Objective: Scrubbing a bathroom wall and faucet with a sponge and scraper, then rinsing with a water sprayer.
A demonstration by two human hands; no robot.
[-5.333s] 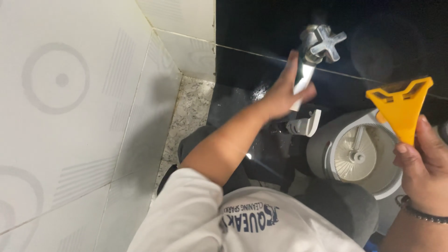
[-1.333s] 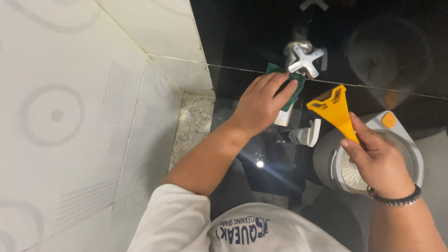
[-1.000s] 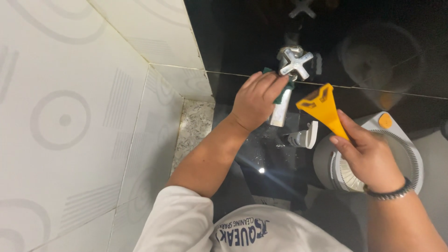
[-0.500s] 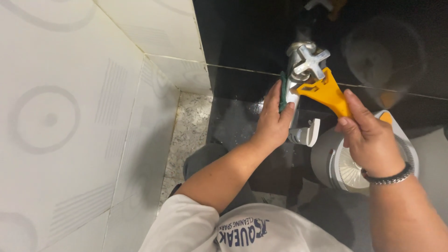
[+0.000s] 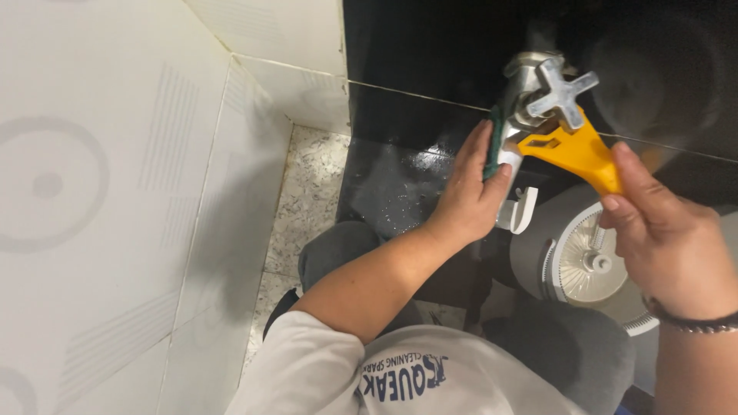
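At one tap [image 5: 538,92], left hand [image 5: 469,196] clamps one green pad [image 5: 492,142], right hand [image 5: 665,230] grips one yellow scraper [image 5: 573,150].

L hand [image 5: 469,196] on tap [image 5: 538,92], R hand [image 5: 665,238] w/ scraper [image 5: 573,150]

A speckled stone floor [image 5: 311,192] is shown between white wall tiles [image 5: 115,192] and a black tiled wall [image 5: 430,46]. A grey spin bucket [image 5: 573,257] is seen standing on it.

Yellow scraper [image 5: 573,150]: raised from beside bucket to tap [image 5: 538,88]; left hand [image 5: 469,192] now gripping spout with green pad [image 5: 492,142]
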